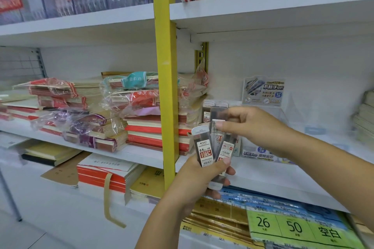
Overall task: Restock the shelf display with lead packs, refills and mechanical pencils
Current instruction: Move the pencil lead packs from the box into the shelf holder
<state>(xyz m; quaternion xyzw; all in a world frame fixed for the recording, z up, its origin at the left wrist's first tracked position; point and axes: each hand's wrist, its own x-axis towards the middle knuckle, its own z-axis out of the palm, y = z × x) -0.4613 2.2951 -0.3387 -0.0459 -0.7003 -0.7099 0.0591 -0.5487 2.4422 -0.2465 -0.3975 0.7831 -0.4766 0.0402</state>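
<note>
My left hand [199,180] grips a fan of slim dark lead packs [204,147] with white caps and red-white 0.5 HB labels, held upright in front of the middle shelf [283,178]. My right hand [253,125] reaches in from the right and pinches the top of one pack [217,119] from that fan. Behind the hands, more lead packs [208,111] stand in a clear display stand [263,92] with a blue-and-white card. How many packs the left hand holds is partly hidden by its fingers.
A yellow upright post [167,87] divides the shelving. Stacks of wrapped red and purple notebooks [129,111] fill the shelf to the left. Blue packets and a green sign reading 26 and 50 [293,226] lie on the shelf below. Paper stacks [365,117] sit far right.
</note>
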